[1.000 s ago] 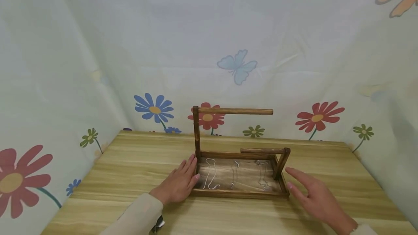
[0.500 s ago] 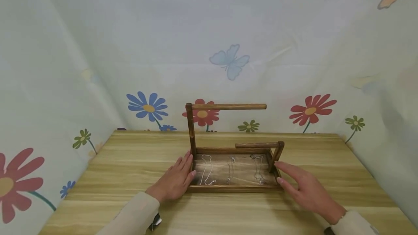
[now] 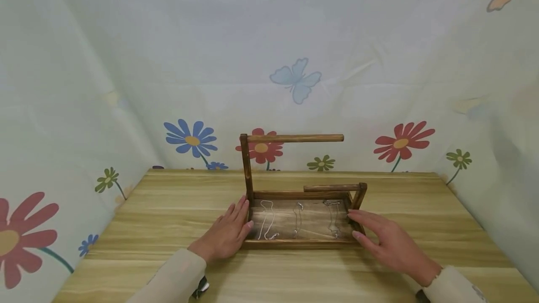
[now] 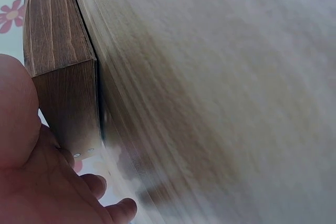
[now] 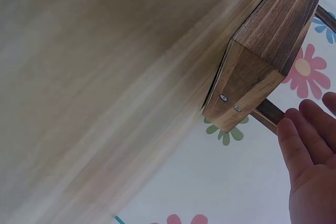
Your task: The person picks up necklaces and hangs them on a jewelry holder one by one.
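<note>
A dark wooden jewelry stand with a shallow tray (image 3: 301, 245) sits on the table in the head view. Three thin silver chains lie apart inside it: a left chain (image 3: 273, 213), a middle chain (image 3: 300, 206) and a right chain (image 3: 332, 203). My left hand (image 3: 224, 235) rests its extended fingers along the tray's left side, thumb by the front corner. Over the right end reach the fairly straight fingers of my right hand (image 3: 393, 244), beside the short post; its thumb is near the front right corner. The right wrist view shows this hand (image 5: 315, 156) beside the stand's screwed end.
A tall post carries an upper wooden bar (image 3: 294, 138) pointing right; a short post carries a lower bar (image 3: 332, 188) pointing left. The wood-grain table (image 3: 189, 191) extends around the stand. Behind stands a flowered backdrop (image 3: 210, 60).
My right hand has moved left from beside the tray until its fingers reach over the right end. My left hand stays at the left side. The head view has shifted slightly.
</note>
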Demonstrator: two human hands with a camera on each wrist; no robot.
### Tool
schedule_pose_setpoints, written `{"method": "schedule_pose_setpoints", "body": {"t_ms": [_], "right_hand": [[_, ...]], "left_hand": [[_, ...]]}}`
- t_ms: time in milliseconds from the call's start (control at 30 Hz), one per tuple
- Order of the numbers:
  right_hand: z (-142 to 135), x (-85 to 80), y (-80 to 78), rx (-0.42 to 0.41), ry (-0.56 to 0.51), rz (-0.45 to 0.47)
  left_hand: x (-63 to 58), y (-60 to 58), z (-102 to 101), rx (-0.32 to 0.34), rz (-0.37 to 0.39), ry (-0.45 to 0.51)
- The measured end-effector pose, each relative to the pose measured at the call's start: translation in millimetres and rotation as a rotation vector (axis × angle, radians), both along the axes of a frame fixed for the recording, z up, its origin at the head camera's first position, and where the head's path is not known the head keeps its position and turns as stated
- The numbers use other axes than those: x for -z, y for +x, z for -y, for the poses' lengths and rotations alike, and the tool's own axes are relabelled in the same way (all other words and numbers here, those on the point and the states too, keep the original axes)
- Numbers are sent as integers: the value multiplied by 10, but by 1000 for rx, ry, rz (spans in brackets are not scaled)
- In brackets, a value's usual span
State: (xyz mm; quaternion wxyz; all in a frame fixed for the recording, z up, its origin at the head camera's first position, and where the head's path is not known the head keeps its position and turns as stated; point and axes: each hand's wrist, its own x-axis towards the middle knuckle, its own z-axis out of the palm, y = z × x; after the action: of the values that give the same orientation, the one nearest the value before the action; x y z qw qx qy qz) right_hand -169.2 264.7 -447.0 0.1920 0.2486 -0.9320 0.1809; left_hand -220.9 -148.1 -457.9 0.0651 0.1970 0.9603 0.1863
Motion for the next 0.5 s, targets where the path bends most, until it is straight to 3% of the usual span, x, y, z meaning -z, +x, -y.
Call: {"method": "schedule_pose_setpoints", "body": {"t_ms": [333, 400, 500], "right_hand": [[79, -5, -92, -50, -29, 18], [109, -15, -102, -47, -56, 57], [163, -45, -114, -41, -164, 204]], "left_hand": [[2, 16, 2, -3, -3, 9], [4, 16, 2, -3, -8, 9], [4, 18, 2, -4, -10, 12]]}}
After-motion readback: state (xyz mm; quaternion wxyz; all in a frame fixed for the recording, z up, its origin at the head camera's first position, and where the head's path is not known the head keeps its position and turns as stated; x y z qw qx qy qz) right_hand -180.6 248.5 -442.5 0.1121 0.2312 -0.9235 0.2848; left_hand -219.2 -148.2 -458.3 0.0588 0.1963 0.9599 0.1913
